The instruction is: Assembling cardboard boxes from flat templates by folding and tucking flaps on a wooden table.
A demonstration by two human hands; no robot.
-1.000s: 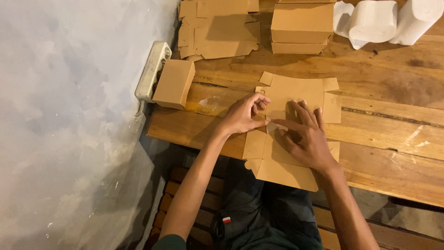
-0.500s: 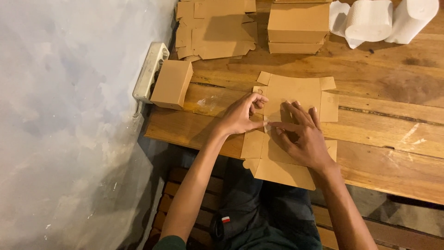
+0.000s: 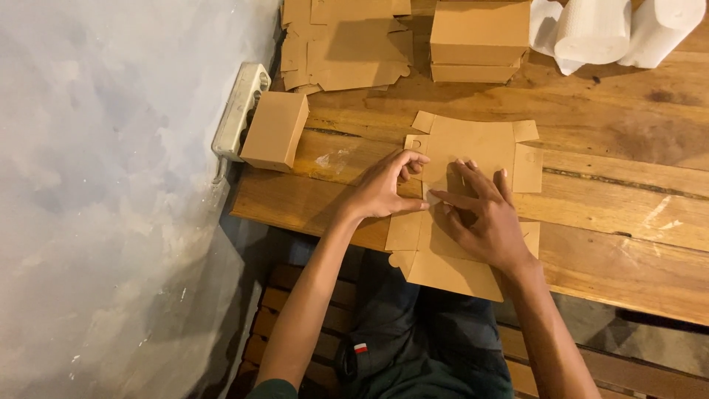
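Flat box blank [image 3: 473, 159], brown card, lies on the table [image 3: 613, 222] right in front of the person, its near end hanging past the table edge over the lap. Tabs and flaps all spread out; no wall stands up yet. Judging by that, the folding is at its start: creases being worked, nothing locked, all sides left to raise.

Left hand [image 3: 384, 191] sits at the blank's left edge, fingers curled, thumb and fingertips pinching a small side flap. Closed on the card, lightly, as far as I can see. Right hand [image 3: 484, 218] lies palm down on the middle of the blank, fingers spread and flat, index pointing toward the left hand. It presses, grips nothing. So the blank is under the right palm and between the left fingertips, the two hands nearly touching at the left crease.

Outward: one folded box [image 3: 275, 131] stands at the table's left end, apart from the blank, next to a white power strip [image 3: 238, 111] on the wall side. Farther back, a stack of flat blanks [image 3: 347, 44] and beside it stacked finished boxes [image 3: 480, 37]. Top right, white paper rolls [image 3: 598, 29]. Grey wall [image 3: 111, 185] to the left. Below the table, a slatted bench [image 3: 295, 288] and dark trousers.
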